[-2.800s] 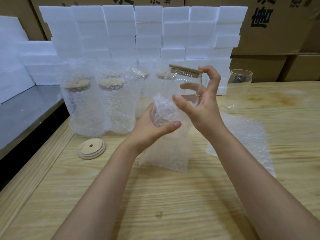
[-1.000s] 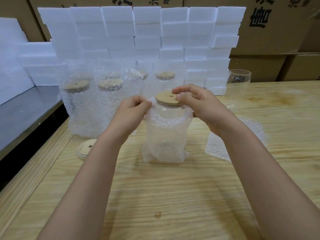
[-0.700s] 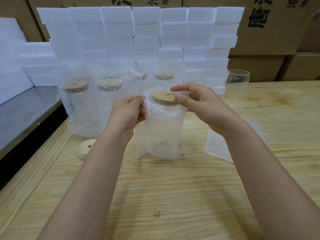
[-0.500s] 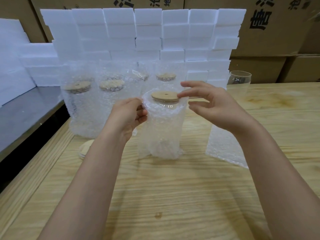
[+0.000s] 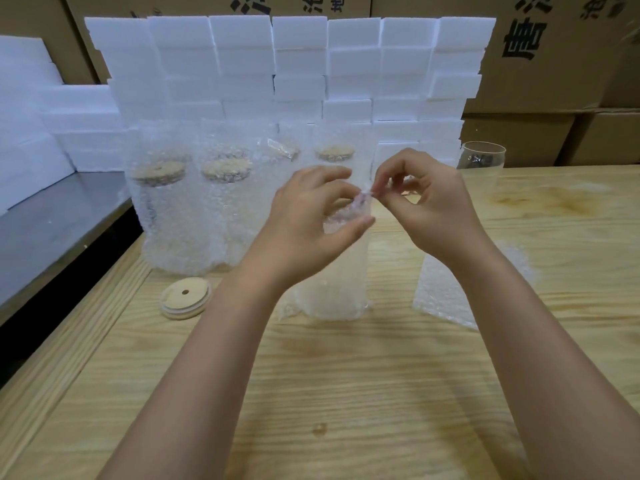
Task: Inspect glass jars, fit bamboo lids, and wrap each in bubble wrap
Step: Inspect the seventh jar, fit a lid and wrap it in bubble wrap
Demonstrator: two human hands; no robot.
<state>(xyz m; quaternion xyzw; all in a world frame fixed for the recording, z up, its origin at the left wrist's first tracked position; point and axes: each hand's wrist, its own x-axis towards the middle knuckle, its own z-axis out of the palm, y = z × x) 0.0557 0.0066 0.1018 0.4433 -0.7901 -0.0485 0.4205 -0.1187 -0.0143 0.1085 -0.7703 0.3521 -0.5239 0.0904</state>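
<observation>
Having moved off the jar (image 5: 332, 278), the right hand (image 5: 429, 206) and left hand (image 5: 311, 220) each clamp a pinching grip on the bubble wrap (image 5: 360, 206) gathered just above it.

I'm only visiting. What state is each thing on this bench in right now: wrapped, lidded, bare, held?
Front jar: upright, sleeved in bubble wrap, held at the top.
Left hand: grips the front jar's wrapped top.
Right hand: pinches the wrap's top edge.
Back jars: upright, lidded, wrapped.
Bare glass jar: upright, lidless, unwrapped.
Loose bamboo lid: flat on the table.
Spare bubble wrap: flat on the table.
</observation>
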